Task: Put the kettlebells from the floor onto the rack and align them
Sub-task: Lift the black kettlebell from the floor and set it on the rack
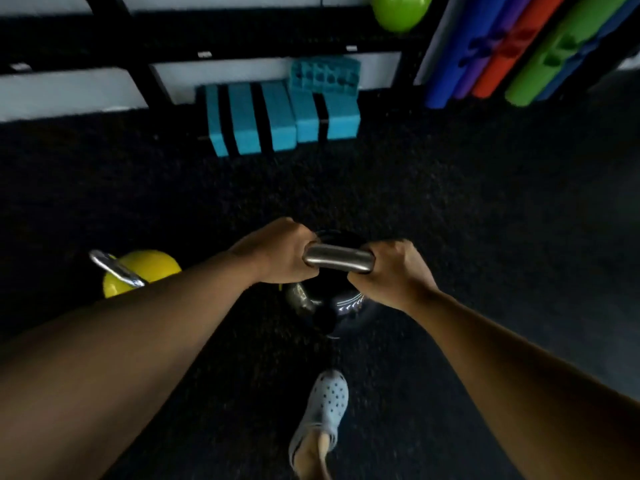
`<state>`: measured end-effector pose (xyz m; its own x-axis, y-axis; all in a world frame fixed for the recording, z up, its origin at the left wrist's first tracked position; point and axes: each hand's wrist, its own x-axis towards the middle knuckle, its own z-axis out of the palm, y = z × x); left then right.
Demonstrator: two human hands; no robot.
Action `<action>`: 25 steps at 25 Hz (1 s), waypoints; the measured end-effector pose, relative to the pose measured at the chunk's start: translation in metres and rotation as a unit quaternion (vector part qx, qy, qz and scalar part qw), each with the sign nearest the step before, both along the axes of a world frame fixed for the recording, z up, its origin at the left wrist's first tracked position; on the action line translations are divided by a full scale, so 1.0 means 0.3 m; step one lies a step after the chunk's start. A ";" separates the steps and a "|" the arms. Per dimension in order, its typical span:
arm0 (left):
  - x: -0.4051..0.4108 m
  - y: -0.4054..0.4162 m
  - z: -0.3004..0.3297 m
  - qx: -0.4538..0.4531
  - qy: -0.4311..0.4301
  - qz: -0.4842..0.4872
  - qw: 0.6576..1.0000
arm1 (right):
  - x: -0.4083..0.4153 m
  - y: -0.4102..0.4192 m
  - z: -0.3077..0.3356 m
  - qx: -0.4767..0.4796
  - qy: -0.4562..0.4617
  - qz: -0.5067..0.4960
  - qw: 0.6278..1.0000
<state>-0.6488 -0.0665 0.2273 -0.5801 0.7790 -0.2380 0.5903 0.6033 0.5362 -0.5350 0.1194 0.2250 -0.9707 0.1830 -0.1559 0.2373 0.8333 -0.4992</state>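
Observation:
A black kettlebell (337, 303) with a steel handle is in the middle of the view over the dark floor. My left hand (277, 251) grips the left end of its handle and my right hand (391, 271) grips the right end. Whether it rests on the floor or hangs just above it I cannot tell. A yellow kettlebell (145, 270) with a steel handle stands on the floor to the left, partly behind my left forearm. The black rack (242, 46) runs along the wall at the top.
Teal and black foam blocks (277, 116) lie on the floor under the rack. Coloured foam rollers (519, 50) lean at the top right. A green ball (400, 10) sits on the rack. My foot in a grey clog (323, 410) is below the kettlebell.

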 end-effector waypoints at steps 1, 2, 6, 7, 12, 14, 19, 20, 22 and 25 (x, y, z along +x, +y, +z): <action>-0.088 -0.006 0.019 -0.006 0.013 0.009 1.000 | -0.104 0.003 0.010 0.005 0.005 0.020 1.000; -0.192 -0.019 0.042 -0.016 0.025 0.022 0.999 | -0.226 0.002 0.022 0.009 0.008 0.038 0.999; -0.591 -0.076 0.122 -0.008 0.042 0.083 0.996 | -0.699 -0.030 0.095 0.020 0.027 0.085 0.996; -0.685 -0.091 0.141 -0.008 0.044 0.097 0.994 | -0.816 -0.039 0.119 0.017 0.036 0.098 0.994; -1.163 -0.162 0.185 0.006 0.092 0.131 0.987 | -1.357 -0.097 0.189 0.022 0.040 0.137 0.990; -1.357 -0.186 0.197 0.027 0.126 0.150 0.980 | -1.574 -0.121 0.213 0.024 0.045 0.140 0.989; -1.755 -0.221 0.214 0.010 0.153 0.226 0.962 | -2.007 -0.172 0.248 0.022 0.083 0.152 0.985; -1.840 -0.219 0.219 0.013 0.150 0.238 0.960 | -2.098 -0.175 0.245 0.010 0.092 0.148 0.985; -2.013 -0.204 0.233 0.030 0.149 0.252 0.956 | -2.292 -0.166 0.241 -0.014 0.107 0.137 0.985; -2.238 -0.165 0.220 0.021 0.175 0.274 0.945 | -2.555 -0.140 0.205 -0.016 0.107 0.142 0.984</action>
<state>-1.3200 -0.1161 0.2934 -0.9371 0.3425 0.0679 0.3404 0.8528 0.3960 -1.3016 0.0774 0.2866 -0.9932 -0.1023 0.0553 -0.1159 0.8340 -0.5394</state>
